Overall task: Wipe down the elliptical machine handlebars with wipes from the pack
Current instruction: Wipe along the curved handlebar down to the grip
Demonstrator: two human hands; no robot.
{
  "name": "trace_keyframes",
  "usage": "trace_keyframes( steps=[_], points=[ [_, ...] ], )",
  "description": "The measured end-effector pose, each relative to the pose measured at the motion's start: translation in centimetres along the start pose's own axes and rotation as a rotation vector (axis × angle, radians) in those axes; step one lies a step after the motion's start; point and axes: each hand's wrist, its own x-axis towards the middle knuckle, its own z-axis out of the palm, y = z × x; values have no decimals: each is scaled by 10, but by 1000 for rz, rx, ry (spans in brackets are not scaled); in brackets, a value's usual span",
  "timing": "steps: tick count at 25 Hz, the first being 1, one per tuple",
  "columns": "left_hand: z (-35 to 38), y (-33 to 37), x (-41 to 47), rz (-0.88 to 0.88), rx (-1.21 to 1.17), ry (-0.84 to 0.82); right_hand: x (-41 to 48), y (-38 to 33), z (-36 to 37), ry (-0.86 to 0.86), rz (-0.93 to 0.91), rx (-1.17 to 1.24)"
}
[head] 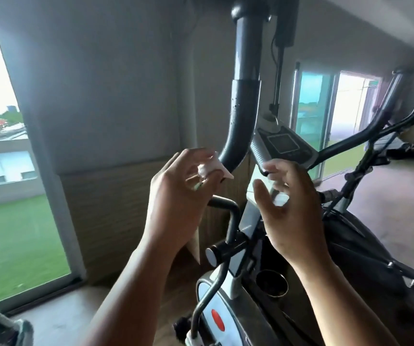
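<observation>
Both hands are raised in front of the dark grey, curved tubular handlebar (238, 126) of the elliptical machine, which rises from just behind the left hand up to the top of the view. The left hand (176, 201) holds a small crumpled white wipe (211, 167) in a narrow grip between thumb and fingertips, the wipe's corner sitting just beside the lower bend of the bar, seemingly not yet pressed on it. The right hand (288, 208) has its fingers loosely curled, with a small white scrap (280, 199) showing against the fingers; whether it is pinched or only lying there cannot be told. No wipe pack is in view.

The grey console with its dark screen (283, 143) sits just behind the right hand, and a second black handlebar (365, 128) stands well apart to the right.

Judging from this, wiping of this bar is about to start or resume. The wipe is bunched small, so only a little of it would meet the tube and streaks or missed patches are likely, especially on the speckled upper stretch. A light fingertip hold could let it slip and drop to the floor. The loose scrap could fall into the round black cup holder (272, 282) below.
</observation>
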Motion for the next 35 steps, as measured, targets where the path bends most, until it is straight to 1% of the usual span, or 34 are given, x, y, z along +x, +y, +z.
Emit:
trace_keyframes(
  steps=[3,5,10,12,17,21,23,25,28,30,32,35],
  points=[
    [9,-6,34,48,-159,21,25,-2,17,79,1,198],
    [15,-5,58,74,-262,33,41,-4,24,100,-1,262],
    [31,9,105,185,-439,-14,64,-3,35,132,-38,186],
    [37,2,108,219,-417,-20,64,-4,38,161,-16,154],
    [39,-44,71,129,-437,-116,62,-11,48,243,-40,92],
    [39,-29,105,177,-507,-126,62,-6,59,312,9,249],
    [42,-17,126,208,-552,-108,60,-6,65,379,21,279],
    [44,-24,125,234,-542,-144,60,-10,68,413,26,286],
    [39,-68,96,205,-485,-287,57,-19,65,363,55,246],
    [35,-89,87,231,-449,-314,56,-22,63,327,80,235],
    [37,-88,96,255,-480,-330,54,-22,64,322,85,212],
    [45,-62,119,277,-624,-347,50,-21,71,369,101,176]
  ],
)
